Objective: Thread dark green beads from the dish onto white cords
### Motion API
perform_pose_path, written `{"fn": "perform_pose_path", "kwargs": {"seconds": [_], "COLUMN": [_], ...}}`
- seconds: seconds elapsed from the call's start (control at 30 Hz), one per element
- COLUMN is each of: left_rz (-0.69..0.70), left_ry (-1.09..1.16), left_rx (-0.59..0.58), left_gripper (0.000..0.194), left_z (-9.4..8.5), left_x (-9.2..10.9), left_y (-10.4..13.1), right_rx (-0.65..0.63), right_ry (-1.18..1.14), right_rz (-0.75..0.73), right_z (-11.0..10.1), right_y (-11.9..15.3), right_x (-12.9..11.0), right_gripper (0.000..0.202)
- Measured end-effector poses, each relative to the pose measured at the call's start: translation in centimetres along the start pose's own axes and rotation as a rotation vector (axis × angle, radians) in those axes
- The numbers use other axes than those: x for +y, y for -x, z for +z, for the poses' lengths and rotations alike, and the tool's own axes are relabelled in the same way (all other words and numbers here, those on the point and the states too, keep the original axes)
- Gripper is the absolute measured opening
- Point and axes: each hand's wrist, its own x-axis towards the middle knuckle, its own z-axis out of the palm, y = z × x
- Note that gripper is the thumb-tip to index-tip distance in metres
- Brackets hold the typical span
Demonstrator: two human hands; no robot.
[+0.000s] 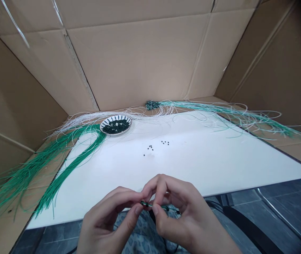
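Close to the table's front edge, a green cord with small black beads [145, 204] stretches between my fingertips. Thumb and index finger of my left hand [108, 215] pinch its beaded end. My right hand [182, 208] is closed on the cord a little further along, thumb against curled fingers. More dark beads show on the cord below the right palm; the rest of it is hidden by that hand. Several loose black beads [151, 146] lie on the white tabletop [208, 155] beyond my hands.
A patterned dish [101, 127] of dark beads stands at the back left. Green strands [60, 176] spill over the left edge, with white strands [87, 117] behind. A bundle of green and white strands [206, 106] lies at the back right. Cardboard walls [140, 60] enclose the table.
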Motion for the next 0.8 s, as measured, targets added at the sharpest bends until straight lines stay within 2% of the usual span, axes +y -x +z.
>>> {"fn": "perform_pose_path", "kwargs": {"seconds": [0.13, 0.3, 0.57, 0.63, 0.73, 0.8], "left_rz": [0.004, 0.038, 0.155, 0.122, -0.001, -0.081], "left_ry": [0.026, -0.01, -0.159, -0.118, 0.003, 0.066], "left_rx": [0.046, 0.035, 0.003, 0.026, 0.165, 0.232], "left_gripper": [0.02, 0.017, 0.026, 0.024, 0.026, 0.021], "left_z": [0.0, 0.0, 0.1, 0.3, 1.0, 1.3], "left_x": [0.0, -0.1, 0.1, 0.0, 0.0, 0.1], "left_y": [0.2, 0.1, -0.1, 0.0, 0.2, 0.1], "right_rx": [-0.008, 0.006, -0.006, -0.007, -0.013, -0.019], "right_ry": [0.011, 0.03, 0.054, 0.039, 0.027, 0.04], "right_rz": [0.005, 0.001, 0.024, 0.031, 0.053, 0.058], "right_z": [0.0, 0.1, 0.0, 0.0, -0.1, -0.2], "right_y": [0.0, -0.1, -0.2, -0.2, -0.3, -0.4], "right_x": [0.0, -0.1, -0.1, 0.0, 0.0, 0.1], "right_gripper": [0.02, 0.021, 0.016, 0.014, 0.012, 0.009]}}
